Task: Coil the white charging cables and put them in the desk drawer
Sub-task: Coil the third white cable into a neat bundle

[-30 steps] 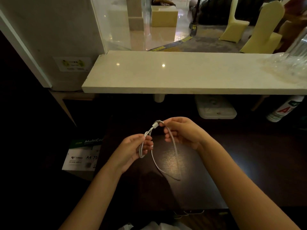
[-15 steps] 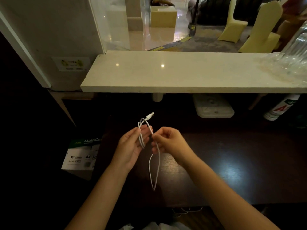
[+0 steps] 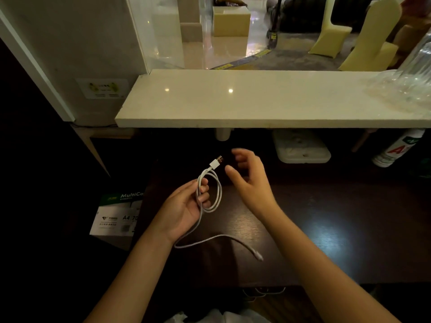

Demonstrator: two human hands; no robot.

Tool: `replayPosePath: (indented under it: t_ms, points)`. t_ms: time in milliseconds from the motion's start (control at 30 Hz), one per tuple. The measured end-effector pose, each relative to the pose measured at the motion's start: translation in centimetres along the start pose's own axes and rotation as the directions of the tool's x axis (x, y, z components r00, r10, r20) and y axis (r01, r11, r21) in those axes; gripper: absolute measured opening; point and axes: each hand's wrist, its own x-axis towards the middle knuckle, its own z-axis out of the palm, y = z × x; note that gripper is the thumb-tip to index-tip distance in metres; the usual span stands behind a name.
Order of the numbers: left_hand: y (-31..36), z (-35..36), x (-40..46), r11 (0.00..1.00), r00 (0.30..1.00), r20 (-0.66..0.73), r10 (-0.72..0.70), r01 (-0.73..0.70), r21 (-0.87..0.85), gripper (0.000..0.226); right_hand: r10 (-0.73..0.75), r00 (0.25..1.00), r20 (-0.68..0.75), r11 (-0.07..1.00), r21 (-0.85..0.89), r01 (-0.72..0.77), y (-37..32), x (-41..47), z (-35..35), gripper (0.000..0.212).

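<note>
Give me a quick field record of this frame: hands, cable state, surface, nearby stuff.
left hand: grips coiled part of white cable
right hand: apart from cable, fingers loosely curled, holds nothing
coil: about two loops, USB plug sticking up
loose tail: trails below left wrist, small connector at its end
surface: dark desk
nearby: paper ream box at left, white counter ahead
drawer: not in view

My left hand [image 3: 186, 206] and right hand [image 3: 250, 180]: both bare, no rings, no watch. Forearms bare too, no sleeves anywhere in view.
</note>
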Motion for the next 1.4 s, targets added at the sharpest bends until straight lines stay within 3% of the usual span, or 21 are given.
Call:
replayPosePath:
  t_ms: [67, 133, 367, 433, 500, 600, 667, 733, 800, 833, 933, 1067, 1200, 1400]
  points:
    - [0.0, 0.1, -0.2, 0.999, 0.998, 0.059, -0.038, 0.036, 0.036, 0.019, 0.008, 0.986, 0.165, 1.0, 0.011, -0.01, -0.9, 1.1, -0.3, 0.039]
    - [0.0, 0.4, -0.4, 0.997, 0.992, 0.107, -0.067, 0.064, 0.031, 0.017, 0.041, 0.961, 0.273, 0.999, 0.02, -0.048, -1.5, 2.0, -0.2, 0.032]
    - [0.1, -0.1, 0.2, 0.997, 0.999, 0.028, -0.036, 0.038, -0.072, 0.025, 0.171, 0.888, 0.426, 0.915, 0.267, -0.304, -0.9, 2.9, -1.0, 0.016]
    - [0.1, -0.3, 0.2, 0.999, 0.998, 0.043, -0.05, 0.049, 0.018, 0.026, 0.181, 0.905, 0.384, 0.909, 0.287, -0.304, -0.6, 3.4, -1.0, 0.015]
    - [0.5, -0.4, 0.3, 0.976, 0.997, 0.048, -0.063, 0.051, 0.212, 0.026, 0.207, 0.917, 0.34, 0.905, 0.291, -0.312, -0.7, 3.7, -1.0, 0.015]
    - [1.6, -0.5, 0.5, 0.878, 1.0, 0.017, 0.006, -0.013, 0.478, 0.023, 0.223, 0.912, 0.343, 0.889, 0.312, -0.335, -0.7, 3.6, -1.2, 0.015]
    - [2.1, -0.5, 0.6, 0.839, 0.999, 0.03, 0.029, -0.041, 0.542, 0.022, 0.232, 0.913, 0.336, 0.864, 0.361, -0.352, -0.5, 3.5, -1.1, 0.015]
    - [2.1, -0.2, 0.8, 0.862, 0.998, 0.024, 0.06, -0.064, 0.503, 0.022, 0.288, 0.896, 0.339, 0.74, 0.514, -0.433, 0.0, 3.5, -0.5, 0.02]
    - [1.7, 0.0, 1.3, 0.947, 0.996, -0.026, 0.083, -0.071, 0.314, 0.023, 0.375, 0.825, 0.423, 0.52, 0.64, -0.565, 0.9, 3.0, 0.6, 0.034]
    - [1.6, 0.1, 1.5, 0.978, 0.995, -0.056, 0.082, -0.07, 0.198, 0.024, 0.385, 0.783, 0.488, 0.481, 0.619, -0.621, 1.4, 2.4, 1.3, 0.039]
    - [1.6, -0.3, 1.9, 0.996, 0.992, -0.095, 0.088, -0.087, 0.013, 0.031, 0.304, 0.676, 0.671, 0.561, 0.447, -0.697, 2.8, 0.1, 2.7, 0.044]
    - [2.5, -1.0, 2.2, 0.976, 0.99, -0.083, 0.117, -0.13, -0.174, 0.033, 0.086, 0.606, 0.79, 0.546, 0.472, -0.693, 2.9, -0.4, 2.0, 0.045]
    - [2.7, -0.9, 2.5, 0.965, 0.988, -0.077, 0.136, -0.15, -0.216, 0.041, 0.052, 0.641, 0.766, 0.822, 0.332, -0.463, 2.2, -0.5, 2.9, 0.049]
    - [2.5, -0.7, 2.3, 0.977, 0.991, -0.039, 0.125, -0.13, -0.171, 0.023, 0.085, 0.704, 0.705, 0.925, 0.207, -0.319, 2.1, 0.8, 1.8, 0.012]
